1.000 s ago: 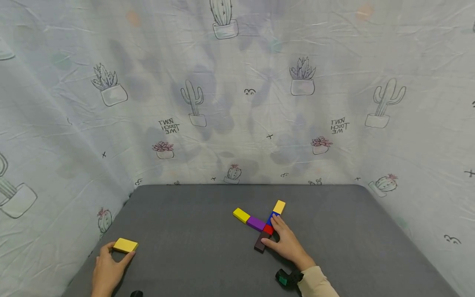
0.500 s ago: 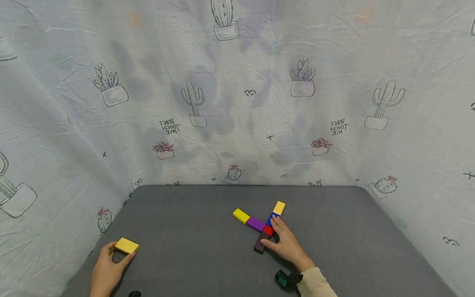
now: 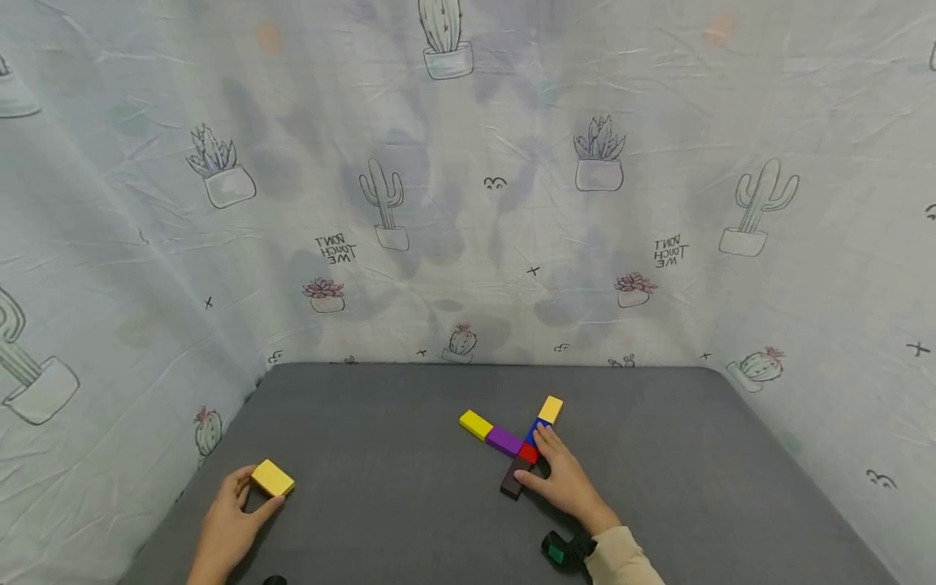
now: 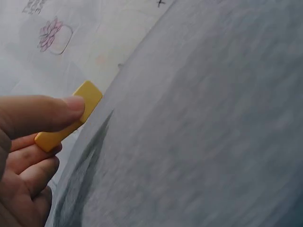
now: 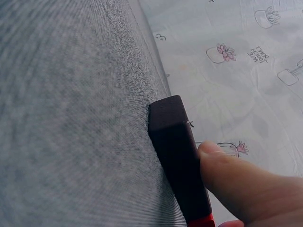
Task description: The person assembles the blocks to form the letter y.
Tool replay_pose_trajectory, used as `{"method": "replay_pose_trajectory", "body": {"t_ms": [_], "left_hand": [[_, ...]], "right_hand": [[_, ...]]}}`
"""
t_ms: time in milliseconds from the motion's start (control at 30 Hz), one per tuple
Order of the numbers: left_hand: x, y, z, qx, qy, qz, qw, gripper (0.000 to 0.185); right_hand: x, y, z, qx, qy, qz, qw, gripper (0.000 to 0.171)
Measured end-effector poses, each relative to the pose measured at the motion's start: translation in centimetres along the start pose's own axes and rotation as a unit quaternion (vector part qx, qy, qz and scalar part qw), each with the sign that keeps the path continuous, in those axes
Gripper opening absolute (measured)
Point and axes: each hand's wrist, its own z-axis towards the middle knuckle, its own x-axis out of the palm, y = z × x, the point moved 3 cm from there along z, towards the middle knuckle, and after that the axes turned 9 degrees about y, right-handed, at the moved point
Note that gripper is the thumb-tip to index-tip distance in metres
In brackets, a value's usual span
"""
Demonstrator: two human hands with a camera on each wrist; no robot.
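Observation:
My left hand [image 3: 236, 520] pinches a flat yellow block [image 3: 273, 478] between thumb and fingers, lifted just above the grey mat [image 3: 380, 504] near its left edge. The left wrist view shows the thumb on top of the yellow block [image 4: 71, 116]. My right hand [image 3: 559, 479] rests on a cross of blocks: a dark brown block [image 3: 514, 476], a red block [image 3: 528, 452], a blue block [image 3: 537, 426] and a yellow block [image 3: 551, 409] in one line, with a purple block [image 3: 504, 440] and another yellow block [image 3: 476, 424] branching left. The thumb touches the dark brown block [image 5: 177, 156].
A pale cloth printed with cacti and flowers [image 3: 468, 179] hangs behind and beside the mat. A small black device with a green face [image 3: 559, 551] sits at my right wrist. Bare grey mat lies between the two hands.
My left hand has carried the yellow block a little to the right and forward, turning it. The right hand stays on the block cross.

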Motion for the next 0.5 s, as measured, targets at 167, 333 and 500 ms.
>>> {"method": "replay_pose_trajectory", "body": {"t_ms": [167,333,500], "left_hand": [[1.0,-1.4,-0.3,0.031,0.039,0.008,0.9987,0.090],[2.0,-2.9,-0.8,0.055,0.068,0.012,0.9961,0.087],[2.8,-4.9,-1.6,0.091,0.078,0.008,0.9927,0.081]], "right_hand": [[0.0,0.0,0.0,-0.002,-0.002,0.000,1.000,0.087],[-0.1,0.0,-0.1,0.000,-0.001,0.002,1.000,0.088],[-0.1,0.1,-0.1,0.004,0.004,0.008,1.000,0.088]]}}
